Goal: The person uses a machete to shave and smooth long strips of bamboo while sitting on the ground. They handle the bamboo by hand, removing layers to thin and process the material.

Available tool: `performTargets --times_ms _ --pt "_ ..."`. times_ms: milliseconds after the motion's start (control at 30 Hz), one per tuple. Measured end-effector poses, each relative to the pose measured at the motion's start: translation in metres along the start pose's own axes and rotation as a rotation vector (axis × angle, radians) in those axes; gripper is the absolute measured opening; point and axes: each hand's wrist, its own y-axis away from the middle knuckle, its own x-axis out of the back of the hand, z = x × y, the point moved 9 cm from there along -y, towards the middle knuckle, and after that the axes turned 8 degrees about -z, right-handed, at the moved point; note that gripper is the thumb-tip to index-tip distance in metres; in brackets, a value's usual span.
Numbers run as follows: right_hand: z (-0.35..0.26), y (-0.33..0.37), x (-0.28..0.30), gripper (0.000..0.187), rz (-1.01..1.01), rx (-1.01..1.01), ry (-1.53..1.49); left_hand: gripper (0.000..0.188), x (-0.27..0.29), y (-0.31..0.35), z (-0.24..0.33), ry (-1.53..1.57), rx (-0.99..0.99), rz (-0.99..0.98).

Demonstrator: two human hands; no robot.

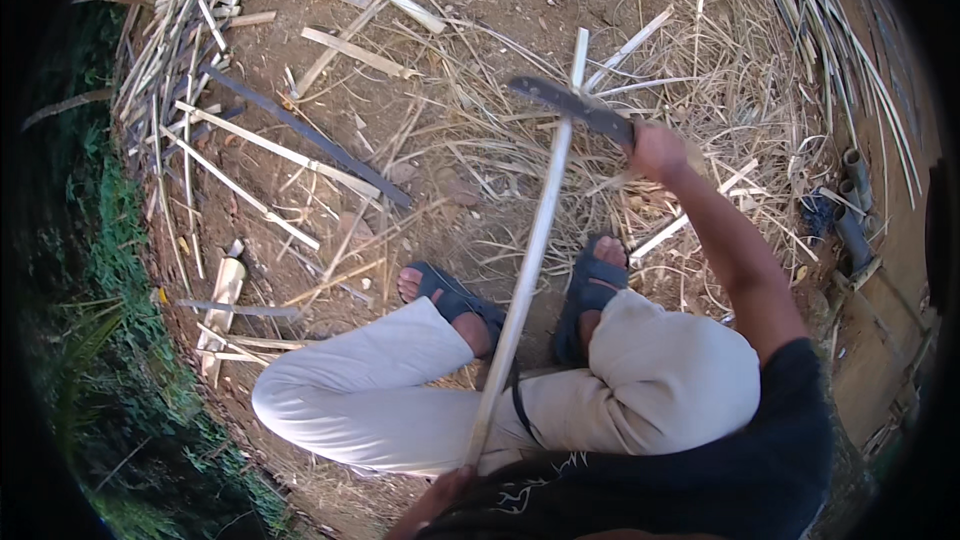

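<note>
In my right hand (660, 152) is the handle of a machete, the fingers closed around it. The dark machete (575, 103) points to the left, its blade lying across a long pale bamboo strip (535, 230). That strip runs from close to my body, between my feet, to the ground ahead. At its near end my left hand (452, 485) is closed on it beside my lap, though the fingers are partly hidden. Whether the blade cuts into the strip or only lies over it, I cannot tell.
Thin shavings (740, 90) cover the ground ahead and right. A heap of split strips (175, 70) lies at the left, near green plants (125, 270). Long strips (850, 40) and grey tubes (852, 230) are at the right. My sandalled feet (455, 305) flank the bamboo.
</note>
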Motion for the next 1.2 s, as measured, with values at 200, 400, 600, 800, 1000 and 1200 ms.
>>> performTargets --times_ms 200,400,600,800,1000,1200 --pt "-0.091 0.063 -0.014 0.026 -0.178 0.293 0.153 0.049 0.004 0.015 -0.001 0.014 0.015 0.027" --pt "0.057 -0.019 0.009 0.025 0.077 -0.123 0.007 0.05 0.004 0.018 0.007 0.012 0.064 -0.019" --pt "-0.081 0.048 0.001 0.024 -0.419 0.204 0.165 0.05 0.012 0.018 0.004 0.022 0.03 -0.003" --pt "0.029 -0.023 0.008 0.03 -0.102 -0.15 -0.086 0.05 0.021 0.035 0.03 0.085 0.142 0.07" --pt "0.02 -0.028 0.028 0.032 -0.048 -0.113 -0.033 0.059 0.029 0.046 0.005 0.28 0.29 0.02" --pt "0.011 0.003 -0.007 0.031 0.046 -0.134 -0.196 0.05 0.033 0.088 0.217 -1.558 0.33 0.702"
